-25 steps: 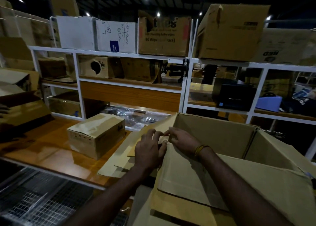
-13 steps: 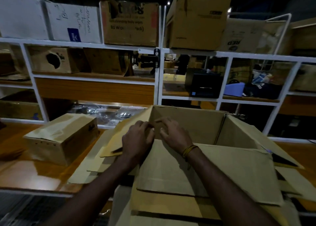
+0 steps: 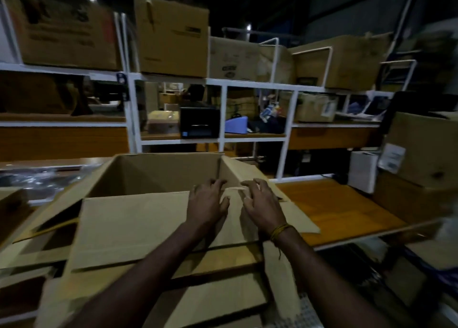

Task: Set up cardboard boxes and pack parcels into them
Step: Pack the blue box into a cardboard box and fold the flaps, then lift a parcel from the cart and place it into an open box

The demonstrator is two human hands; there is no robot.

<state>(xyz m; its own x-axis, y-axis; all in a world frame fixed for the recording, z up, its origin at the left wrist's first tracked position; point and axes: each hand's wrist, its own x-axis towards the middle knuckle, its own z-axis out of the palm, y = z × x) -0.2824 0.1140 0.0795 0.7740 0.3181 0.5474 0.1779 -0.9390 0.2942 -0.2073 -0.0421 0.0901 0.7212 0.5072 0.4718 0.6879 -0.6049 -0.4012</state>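
A large open cardboard box [image 3: 158, 171] stands in front of me with its flaps spread outward. Its near flap [image 3: 133, 226] lies folded toward me. My left hand [image 3: 207, 203] rests on that flap's right end, fingers bent, fingertips at the box's near right corner. My right hand [image 3: 262, 206] is just beside it on the right side flap [image 3: 297, 216], fingers spread and curved, touching the cardboard. A pale flap edge [image 3: 233, 189] shows between the two hands. No parcel is visible inside the box.
Flat cardboard sheets [image 3: 218, 300] lie under and before the box. The orange-brown table [image 3: 342, 208] extends to the right, with stacked boxes [image 3: 421, 151] at its far right. White shelving [image 3: 223, 82] behind holds many cartons and a black printer [image 3: 199, 122].
Both hands have shifted from the box's near left corner to its near right corner. My view has swung right, so the small closed box on the left is out of sight.
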